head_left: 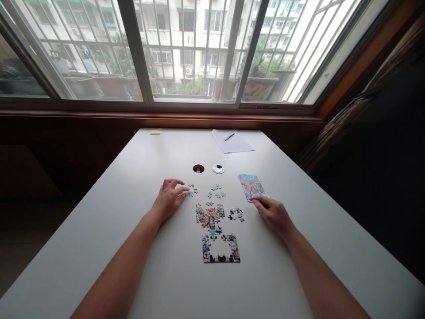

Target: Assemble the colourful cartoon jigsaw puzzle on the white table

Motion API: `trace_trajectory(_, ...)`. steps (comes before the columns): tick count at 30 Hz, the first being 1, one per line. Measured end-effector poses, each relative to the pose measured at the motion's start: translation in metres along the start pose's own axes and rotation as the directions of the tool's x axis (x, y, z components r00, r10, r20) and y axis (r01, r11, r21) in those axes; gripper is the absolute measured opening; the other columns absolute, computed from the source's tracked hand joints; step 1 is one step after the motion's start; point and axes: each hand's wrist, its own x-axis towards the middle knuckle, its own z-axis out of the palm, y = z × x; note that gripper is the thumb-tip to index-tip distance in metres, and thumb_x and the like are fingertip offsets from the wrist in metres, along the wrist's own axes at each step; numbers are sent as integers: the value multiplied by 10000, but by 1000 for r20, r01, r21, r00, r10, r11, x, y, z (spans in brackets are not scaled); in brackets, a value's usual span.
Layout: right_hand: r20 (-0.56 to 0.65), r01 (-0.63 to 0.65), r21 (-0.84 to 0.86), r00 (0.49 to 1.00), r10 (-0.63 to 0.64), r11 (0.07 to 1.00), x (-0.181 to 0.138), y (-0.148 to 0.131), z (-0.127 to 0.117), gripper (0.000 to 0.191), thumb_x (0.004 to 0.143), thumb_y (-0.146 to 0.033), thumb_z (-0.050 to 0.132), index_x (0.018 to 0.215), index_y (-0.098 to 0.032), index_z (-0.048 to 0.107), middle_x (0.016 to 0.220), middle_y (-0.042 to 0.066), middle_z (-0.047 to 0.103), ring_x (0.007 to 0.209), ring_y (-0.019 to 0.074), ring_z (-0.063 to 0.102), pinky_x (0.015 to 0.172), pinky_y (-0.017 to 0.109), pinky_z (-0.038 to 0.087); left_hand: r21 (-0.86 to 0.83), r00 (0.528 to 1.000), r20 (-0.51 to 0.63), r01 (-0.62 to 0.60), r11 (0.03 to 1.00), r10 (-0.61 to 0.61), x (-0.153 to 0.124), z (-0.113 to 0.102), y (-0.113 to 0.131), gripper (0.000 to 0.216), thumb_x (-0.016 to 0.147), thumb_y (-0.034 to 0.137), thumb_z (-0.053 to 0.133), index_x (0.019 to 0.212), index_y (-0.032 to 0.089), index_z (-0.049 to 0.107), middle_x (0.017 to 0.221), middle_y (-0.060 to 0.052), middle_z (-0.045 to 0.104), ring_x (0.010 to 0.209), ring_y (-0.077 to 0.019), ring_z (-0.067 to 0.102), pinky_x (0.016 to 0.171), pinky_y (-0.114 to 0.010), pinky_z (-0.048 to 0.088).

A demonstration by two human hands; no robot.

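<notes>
My left hand (170, 195) is at the left of a small group of light-blue jigsaw pieces (191, 192), its fingers apart and the fingertips close to them. Whether it touches a piece I cannot tell. My right hand (274, 215) has its fingers together at the lower edge of a colourful picture card (252, 187). Between the hands lies a partly joined puzzle section (210, 213). Nearer to me is a puzzle frame (235, 252) with a gap in its middle. More loose pieces (217, 193) lie above, and dark pieces (236, 214) to the right.
The white table (179, 283) reaches to the window wall. Behind the pieces are a round hole (198, 169) and a white round cover (218, 169). Farther back lie a paper sheet (239, 145) with a pen (229, 137) on it, and yellow sticky notes (156, 131).
</notes>
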Motion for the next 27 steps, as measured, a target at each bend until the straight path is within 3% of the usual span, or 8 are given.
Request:
trace_trajectory(13, 36, 17, 9, 999, -17, 1000, 0, 2, 1, 256, 939, -381, 548, 986, -254, 766, 1013, 37, 785, 929, 238, 736, 835, 354, 570, 34, 988, 65, -145, 989, 142, 2, -5, 10, 106, 924, 234, 630, 924, 272, 728, 1162, -59, 647, 1180, -289, 438, 1007, -491, 448)
trace_trajectory(16, 32, 32, 6, 999, -32, 999, 0, 0, 0, 254, 939, -372, 545, 982, -255, 766, 1006, 35, 788, 924, 236, 742, 832, 352, 576, 3, 983, 66, -172, 985, 172, 3, -4, 9, 127, 909, 204, 640, 932, 281, 737, 1121, -62, 658, 1164, -281, 457, 1010, -488, 453)
trace_trajectory(21, 30, 24, 10, 999, -24, 1000, -2, 0, 1, 263, 946, -388, 544, 993, -252, 764, 992, 39, 784, 885, 234, 738, 801, 348, 579, 10, 987, 47, -157, 988, 156, 5, -1, 6, 250, 926, 208, 618, 1129, 312, 719, 1143, -65, 652, 1148, -278, 463, 1003, -477, 461)
trace_trajectory(25, 39, 6, 28, 999, -7, 1000, -1, -8, 1, 270, 961, -388, 535, 1020, -242, 754, 932, 46, 772, 807, 217, 723, 729, 326, 567, 23, 982, 69, -179, 984, 177, 4, 1, 6, 226, 932, 223, 622, 1093, 339, 729, 1162, -51, 649, 1162, -279, 448, 993, -472, 460)
trace_trajectory(27, 56, 62, 19, 996, -63, 998, 0, -19, 0, 259, 970, -371, 526, 1015, -239, 744, 922, 47, 764, 811, 213, 713, 736, 327, 556, 24, 981, 76, -181, 983, 179, 4, 2, 6, 210, 929, 221, 627, 1073, 333, 730, 1158, -50, 651, 1167, -279, 446, 991, -470, 459)
